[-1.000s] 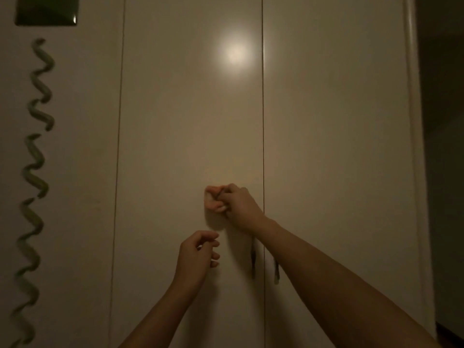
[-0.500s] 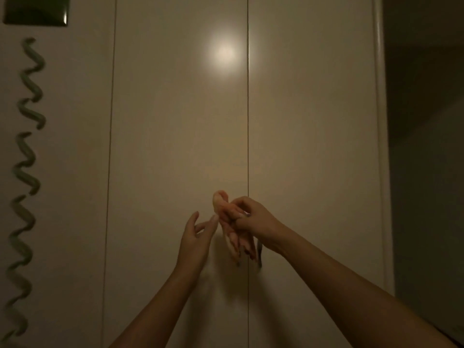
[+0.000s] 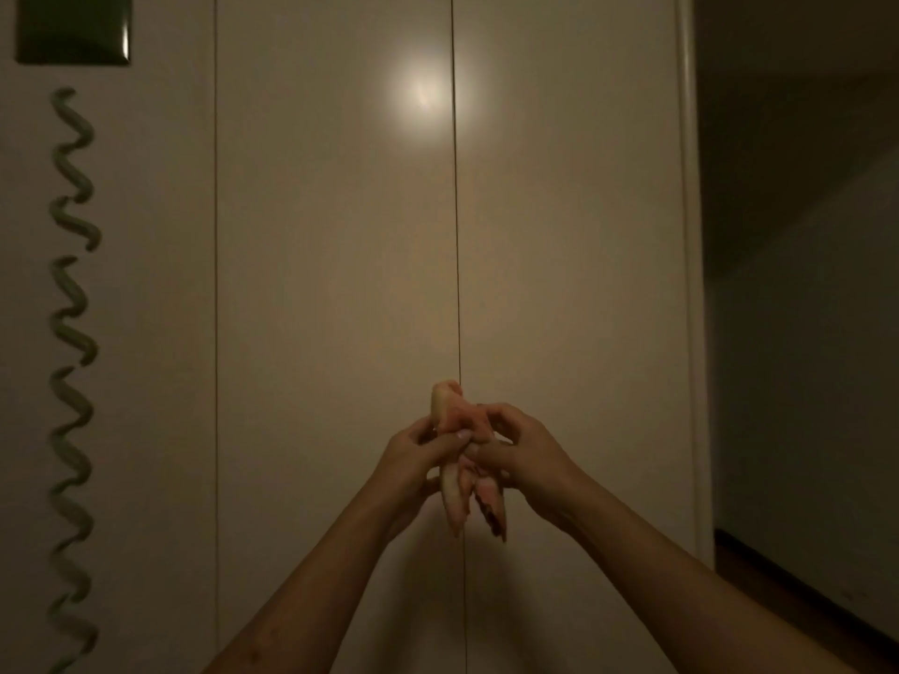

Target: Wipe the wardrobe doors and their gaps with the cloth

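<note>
A green wavy line (image 3: 73, 372) runs down at nine o'clock. A dark green square (image 3: 73, 26) sits at eleven o'clock.

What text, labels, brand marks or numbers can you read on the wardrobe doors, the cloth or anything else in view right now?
None: no readable text anywhere in this view.
Wardrobe doors: plain, no label or brand mark.
Cloth, held by left hand and right hand: pinkish, no visible tag or print; dim light could hide small marks.
Dark panel at top left: blank.
Green wavy strip on the left: a decoration, not writing.
</note>
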`<state>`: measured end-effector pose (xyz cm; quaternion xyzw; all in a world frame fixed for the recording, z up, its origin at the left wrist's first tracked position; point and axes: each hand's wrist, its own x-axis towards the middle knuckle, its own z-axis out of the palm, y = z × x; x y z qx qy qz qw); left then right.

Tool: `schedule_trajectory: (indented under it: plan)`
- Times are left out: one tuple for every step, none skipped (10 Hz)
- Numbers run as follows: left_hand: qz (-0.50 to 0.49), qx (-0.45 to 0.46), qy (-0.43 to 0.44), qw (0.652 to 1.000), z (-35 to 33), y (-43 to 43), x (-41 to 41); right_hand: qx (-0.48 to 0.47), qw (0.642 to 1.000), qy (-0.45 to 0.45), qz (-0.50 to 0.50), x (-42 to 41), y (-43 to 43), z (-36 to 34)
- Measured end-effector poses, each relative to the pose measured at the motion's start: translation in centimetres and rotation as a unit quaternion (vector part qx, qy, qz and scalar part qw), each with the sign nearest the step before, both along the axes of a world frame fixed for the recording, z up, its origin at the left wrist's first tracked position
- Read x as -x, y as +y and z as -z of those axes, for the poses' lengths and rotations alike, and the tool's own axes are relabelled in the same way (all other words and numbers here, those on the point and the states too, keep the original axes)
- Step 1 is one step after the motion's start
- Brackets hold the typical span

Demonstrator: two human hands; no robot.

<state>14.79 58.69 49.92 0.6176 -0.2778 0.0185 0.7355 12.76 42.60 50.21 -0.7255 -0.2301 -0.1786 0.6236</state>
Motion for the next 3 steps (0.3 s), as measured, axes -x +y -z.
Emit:
schedule_trajectory:
  plan:
    - [-0.004, 0.006, 0.007, 1.0, 0.1, -0.1, 0.9, 0.015, 1.0, 0.013, 0.005, 1.6, -0.6, 0.3]
    - [-0.029, 0.015, -0.001, 0.999, 0.2, -0.6, 1.7, 0.155, 0.982, -0.038, 0.098, 3.7, -1.1, -0.7]
    - [-0.049, 0.021, -0.012, 0.998, 0.1, -0.7, 2.1, 0.173, 0.937, -0.18, 0.245, 7.0, -1.9, -3.5]
